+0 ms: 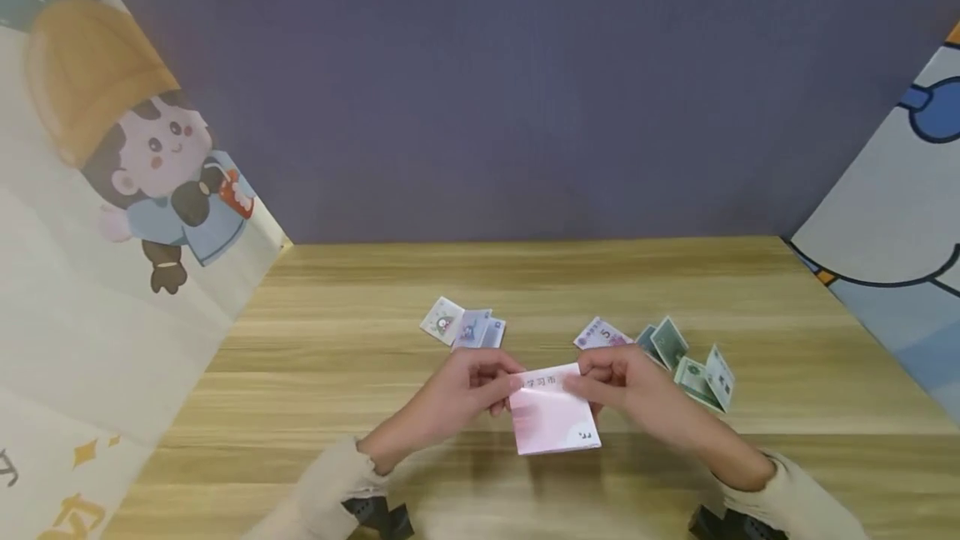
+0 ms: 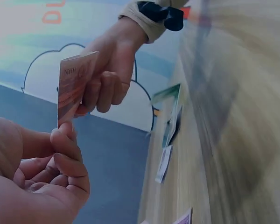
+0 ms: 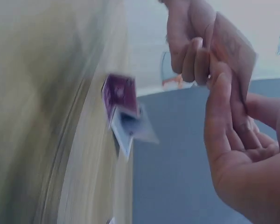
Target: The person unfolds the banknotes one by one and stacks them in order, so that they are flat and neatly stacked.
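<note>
A pink folded paper play-money note (image 1: 553, 423), printed with characters along its top edge, is held up between both hands over the table. My left hand (image 1: 457, 394) pinches its upper left corner between thumb and fingers. At the upper right corner my right hand (image 1: 641, 397) pinches it the same way. In the left wrist view the reddish printed back of the note (image 2: 74, 86) shows, its folded layers standing slightly apart. The right wrist view has the note (image 3: 235, 56) tilted, with the fingers of both hands at its edge.
Beyond my left hand, folded pale and bluish notes (image 1: 472, 327) lie on the wooden table (image 1: 337, 340). Past my right hand are a purple note marked 5 (image 1: 600, 333) and several folded green notes (image 1: 670, 343), some standing half open. A dark panel (image 1: 525, 107) rises behind the table.
</note>
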{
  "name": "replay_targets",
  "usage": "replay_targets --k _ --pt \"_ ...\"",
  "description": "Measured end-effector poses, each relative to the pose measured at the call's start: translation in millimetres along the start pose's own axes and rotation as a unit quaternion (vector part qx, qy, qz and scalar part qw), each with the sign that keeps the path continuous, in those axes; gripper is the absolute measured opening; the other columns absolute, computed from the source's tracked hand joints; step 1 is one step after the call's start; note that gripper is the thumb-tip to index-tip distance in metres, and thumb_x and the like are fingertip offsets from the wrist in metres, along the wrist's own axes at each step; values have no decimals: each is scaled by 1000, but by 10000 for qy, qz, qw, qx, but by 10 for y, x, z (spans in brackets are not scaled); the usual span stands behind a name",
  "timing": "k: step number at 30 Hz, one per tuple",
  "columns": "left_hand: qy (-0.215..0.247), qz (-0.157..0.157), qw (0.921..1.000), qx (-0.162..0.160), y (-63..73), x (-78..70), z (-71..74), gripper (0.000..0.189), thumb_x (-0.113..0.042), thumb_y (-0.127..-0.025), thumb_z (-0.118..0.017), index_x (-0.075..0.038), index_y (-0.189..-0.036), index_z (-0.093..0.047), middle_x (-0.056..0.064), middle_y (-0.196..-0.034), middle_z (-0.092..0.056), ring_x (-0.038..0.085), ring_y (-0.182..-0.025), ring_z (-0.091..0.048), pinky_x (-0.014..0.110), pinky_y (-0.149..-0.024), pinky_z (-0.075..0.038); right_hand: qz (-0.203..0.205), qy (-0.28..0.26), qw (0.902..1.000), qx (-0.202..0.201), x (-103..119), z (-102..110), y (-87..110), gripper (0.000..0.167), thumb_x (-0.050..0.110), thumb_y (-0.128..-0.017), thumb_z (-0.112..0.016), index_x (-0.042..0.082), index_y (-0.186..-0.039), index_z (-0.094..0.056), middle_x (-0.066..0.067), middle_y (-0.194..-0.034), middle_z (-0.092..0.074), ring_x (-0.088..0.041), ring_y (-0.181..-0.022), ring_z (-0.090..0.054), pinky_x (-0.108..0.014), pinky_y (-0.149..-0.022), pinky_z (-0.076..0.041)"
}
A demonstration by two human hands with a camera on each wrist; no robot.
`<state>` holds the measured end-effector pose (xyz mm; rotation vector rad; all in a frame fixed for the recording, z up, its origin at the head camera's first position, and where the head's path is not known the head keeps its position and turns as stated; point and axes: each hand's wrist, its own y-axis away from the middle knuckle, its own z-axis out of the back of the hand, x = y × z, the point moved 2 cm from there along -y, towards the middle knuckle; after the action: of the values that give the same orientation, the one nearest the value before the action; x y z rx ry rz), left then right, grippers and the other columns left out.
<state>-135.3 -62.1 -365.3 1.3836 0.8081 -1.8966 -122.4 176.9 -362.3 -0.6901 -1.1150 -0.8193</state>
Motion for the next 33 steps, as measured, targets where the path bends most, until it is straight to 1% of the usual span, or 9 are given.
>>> replay_targets --k 4,6,8,10,13,16,19,26,33 --pt "-172 -217 9996 -111 80 -19 -52 14 -11 -99 -62 -1 -105 -68 5 -75 -61 7 -64 -56 23 -56 -50 165 84 9998 -28 34 -58 80 14 15 -99 -62 4 -92 -65 -4 -83 -74 -16 -67 -68 -35 -63 -58" --pt "-561 -336 9974 -301 90 -2 -72 12 -12 -99 -62 -6 -106 -68 2 -75 -60 6 -64 -54 22 -57 -49 208 87 9997 -27 41 -78 88 13 15 -100 -61 4 -94 -66 -4 -84 -74 -16 -68 -69 -35 -63 -58" --pt "-1284 -624 9880 -590 80 6 -85 11 -12 -98 -63 -10 -108 -67 -3 -77 -59 5 -67 -53 21 -59 -49 256 121 9996 -87 39 -86 77 15 15 -100 -60 4 -92 -65 -4 -83 -73 -18 -68 -69 -36 -63 -59" --pt "-2187 -1030 9658 -936 63 2 -96 13 -13 -97 -65 -13 -109 -67 -6 -82 -58 6 -70 -52 19 -60 -47 213 222 9992 -254 32 -86 60 19 18 -100 -61 5 -86 -62 -3 -78 -72 -17 -66 -69 -36 -62 -59" --pt "-3260 -1711 9200 -1341 37 -23 -118 16 -16 -96 -66 -12 -111 -68 -6 -94 -59 7 -79 -52 17 -64 -46 96 465 9973 -567 25 -74 46 25 22 -99 -63 7 -79 -58 0 -71 -68 -16 -65 -68 -35 -61 -58" --pt "-3607 -2165 8966 -1380 22 -56 -144 19 -19 -96 -66 -10 -113 -69 -4 -102 -61 7 -85 -52 16 -69 -45 -3 667 9945 -804 27 -48 56 26 24 -98 -65 10 -77 -59 3 -66 -65 -13 -64 -64 -32 -60 -56" --pt "-3431 -2439 8988 -1228 15 -85 -149 21 -19 -96 -66 -9 -115 -69 -4 -103 -64 6 -84 -53 15 -69 -46 51 667 9938 -892 39 -13 65 24 22 -97 -66 10 -78 -61 4 -65 -63 -11 -62 -60 -28 -56 -53" --pt "-2155 -2721 9341 -831 -13 -109 -96 21 -14 -94 -69 -11 -115 -69 -5 -98 -66 6 -72 -53 17 -56 -48 -125 250 9949 -971 80 71 77 26 19 -96 -68 5 -77 -57 3 -58 -46 -8 -56 -46 -22 -49 -40" --pt "-1151 -2348 9627 -692 -21 -83 -72 10 -15 -92 -71 -13 -101 -68 -2 -100 -64 8 -77 -55 21 -57 -50 -199 -218 9953 -919 86 92 90 25 17 -98 -65 -1 -81 -57 0 -59 -45 -9 -57 -51 -26 -52 -48"
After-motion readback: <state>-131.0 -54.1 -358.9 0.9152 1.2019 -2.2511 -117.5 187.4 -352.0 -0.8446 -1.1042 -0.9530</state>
